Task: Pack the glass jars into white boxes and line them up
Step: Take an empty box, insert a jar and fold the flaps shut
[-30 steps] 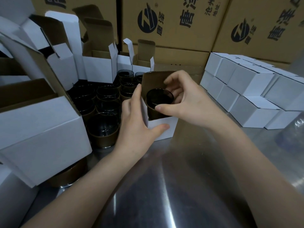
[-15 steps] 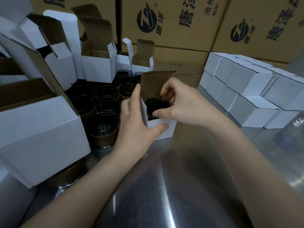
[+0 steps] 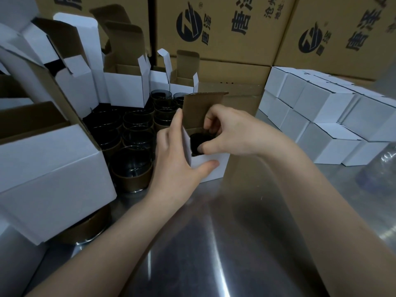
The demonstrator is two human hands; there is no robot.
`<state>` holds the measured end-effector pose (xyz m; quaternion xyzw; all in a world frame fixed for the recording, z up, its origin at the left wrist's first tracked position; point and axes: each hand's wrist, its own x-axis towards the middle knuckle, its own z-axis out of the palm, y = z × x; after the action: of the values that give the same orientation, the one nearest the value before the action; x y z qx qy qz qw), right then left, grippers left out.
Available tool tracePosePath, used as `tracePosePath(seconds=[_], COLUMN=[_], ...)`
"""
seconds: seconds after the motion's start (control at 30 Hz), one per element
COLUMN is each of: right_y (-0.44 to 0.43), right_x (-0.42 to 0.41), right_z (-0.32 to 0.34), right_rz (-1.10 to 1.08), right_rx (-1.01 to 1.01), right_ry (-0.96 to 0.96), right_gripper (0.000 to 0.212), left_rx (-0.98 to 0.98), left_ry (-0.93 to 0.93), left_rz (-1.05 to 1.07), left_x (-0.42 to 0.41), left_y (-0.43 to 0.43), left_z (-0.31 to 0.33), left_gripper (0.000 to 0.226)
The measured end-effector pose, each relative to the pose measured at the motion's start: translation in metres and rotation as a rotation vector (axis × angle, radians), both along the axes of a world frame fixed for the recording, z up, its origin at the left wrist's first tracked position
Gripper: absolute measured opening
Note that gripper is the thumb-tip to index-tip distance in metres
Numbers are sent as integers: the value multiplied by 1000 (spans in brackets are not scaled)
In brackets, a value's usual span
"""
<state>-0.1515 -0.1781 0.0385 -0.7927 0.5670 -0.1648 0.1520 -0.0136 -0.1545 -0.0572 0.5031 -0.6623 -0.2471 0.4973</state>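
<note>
One dark smoked-glass jar (image 3: 200, 142) is seen in the head view, sunk almost wholly into the small white cardboard box (image 3: 211, 168), its rim pinched by the right hand (image 3: 231, 136). The box corner is clasped by the left hand (image 3: 177, 159). The jar is best kept upright, clear of the raised brown flap (image 3: 203, 108), and released only once seated.

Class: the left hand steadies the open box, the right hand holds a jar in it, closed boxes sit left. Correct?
No. Head view: closed boxes sit on the right. The left hand steadies the open box; the right hand holds the jar.
</note>
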Motion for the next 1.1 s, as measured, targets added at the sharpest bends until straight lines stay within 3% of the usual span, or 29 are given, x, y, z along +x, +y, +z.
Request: tracePosePath(seconds=[0.2, 0.3, 0.4, 0.5, 0.6, 0.87, 1.1], right_y=[-1, -3, -7, -17, -23, -33, -36], right_x=[-2, -5, -9, -17, -30, -38, -37], right_z=[-3, -9, -13, -15, -20, -45, -55], right_rz=[-2, -16, -103, -265, -355, -74, 33], right_rx=[-24, -33, -81, -133, -70, 377, 404], right_ry=[-40, -150, -505, -906, -1105, -1259, -1174], right_gripper=[38, 34, 15, 30, 38, 39, 39], left_rx=[7, 14, 13, 25, 25, 9, 3], left_ry=[2, -7, -10, -6, 40, 57, -15], left_rz=[-6, -4, -14, -25, -45, -45, -52], left_x=[0, 1, 2, 2, 2, 3, 0], left_y=[0, 1, 2, 2, 3, 4, 8], left_z=[0, 0, 1, 1, 2, -1, 6], left_gripper=[117, 119, 121, 119, 115, 75, 58])
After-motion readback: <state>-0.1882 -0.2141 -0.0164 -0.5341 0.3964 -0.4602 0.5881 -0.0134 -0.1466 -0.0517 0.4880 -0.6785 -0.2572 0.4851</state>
